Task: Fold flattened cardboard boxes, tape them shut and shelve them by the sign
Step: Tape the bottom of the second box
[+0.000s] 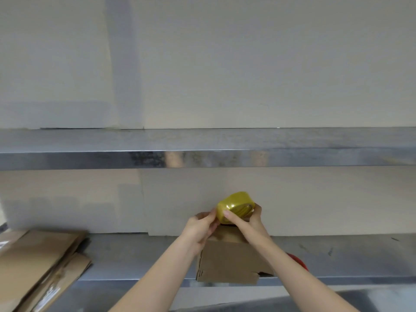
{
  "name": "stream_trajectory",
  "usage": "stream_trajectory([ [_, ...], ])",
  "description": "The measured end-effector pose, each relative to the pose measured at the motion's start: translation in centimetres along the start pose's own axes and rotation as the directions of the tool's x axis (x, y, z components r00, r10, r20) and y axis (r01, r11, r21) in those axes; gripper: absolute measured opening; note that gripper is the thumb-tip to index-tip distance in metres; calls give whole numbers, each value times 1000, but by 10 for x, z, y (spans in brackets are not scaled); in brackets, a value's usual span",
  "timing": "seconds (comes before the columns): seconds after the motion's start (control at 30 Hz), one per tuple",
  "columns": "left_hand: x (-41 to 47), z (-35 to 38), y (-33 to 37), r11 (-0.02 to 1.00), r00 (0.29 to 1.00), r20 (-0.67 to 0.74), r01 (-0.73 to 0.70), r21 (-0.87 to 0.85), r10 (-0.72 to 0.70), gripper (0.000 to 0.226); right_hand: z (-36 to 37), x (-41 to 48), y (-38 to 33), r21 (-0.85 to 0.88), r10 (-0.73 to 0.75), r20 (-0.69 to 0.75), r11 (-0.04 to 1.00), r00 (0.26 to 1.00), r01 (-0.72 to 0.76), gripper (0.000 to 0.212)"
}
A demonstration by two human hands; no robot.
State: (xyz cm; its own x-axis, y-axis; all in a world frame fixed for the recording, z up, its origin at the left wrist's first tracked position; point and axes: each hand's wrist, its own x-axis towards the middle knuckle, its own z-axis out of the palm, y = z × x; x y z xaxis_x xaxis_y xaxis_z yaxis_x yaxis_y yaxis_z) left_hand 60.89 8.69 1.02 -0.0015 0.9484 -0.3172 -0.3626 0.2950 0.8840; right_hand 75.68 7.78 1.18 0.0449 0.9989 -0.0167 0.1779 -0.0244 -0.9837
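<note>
A small folded cardboard box (229, 262) stands on the steel worktop (139, 255), its near bottom edge hanging over the front lip. Just above the box's top I hold a yellow tape roll (235, 204) with both hands. My right hand (247, 221) grips the roll from the right side, thumb across its front. My left hand (200, 226) pinches the roll's left edge, fingers curled at the tape. Whether a strip of tape is pulled free I cannot tell.
A pile of flattened cardboard boxes (38, 264) lies at the left of the worktop. A steel shelf (90, 154) runs across above, in front of a white wall. Something red (297, 261) peeks out behind my right forearm.
</note>
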Motion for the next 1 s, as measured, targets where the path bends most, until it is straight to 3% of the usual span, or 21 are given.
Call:
stream_trajectory([
  [0.27, -3, 7, -5, 957, 998, 6, -63, 285, 64, 44, 4, -7, 4, 47, 22, -36, 999, 999, -21, 94],
  [0.47, -5, 3, -2, 935, 991, 72, -128, 331, 110, 33, 0, -10, 3, 17, 19, -16, 1000, 1000, -19, 89],
  [0.6, -9, 0, -5, 911, 980, 53, -198, 362, 192, 15, 2, -9, 6, 1, 12, -33, 1000, 999, -12, 101],
  [0.7, -10, -3, -5, 901, 973, 52, -228, 370, 225, 18, 2, -8, 4, 10, 12, -29, 1000, 999, -12, 102],
  [0.9, -10, 2, -2, 915, 985, 86, -174, 365, 153, 23, -1, -6, 1, 33, -18, -55, 999, 998, 20, 106],
  [1.0, -10, 9, 1, 951, 992, 86, -110, 289, 88, 20, -4, -5, -1, 60, -25, -57, 998, 998, 28, 95],
])
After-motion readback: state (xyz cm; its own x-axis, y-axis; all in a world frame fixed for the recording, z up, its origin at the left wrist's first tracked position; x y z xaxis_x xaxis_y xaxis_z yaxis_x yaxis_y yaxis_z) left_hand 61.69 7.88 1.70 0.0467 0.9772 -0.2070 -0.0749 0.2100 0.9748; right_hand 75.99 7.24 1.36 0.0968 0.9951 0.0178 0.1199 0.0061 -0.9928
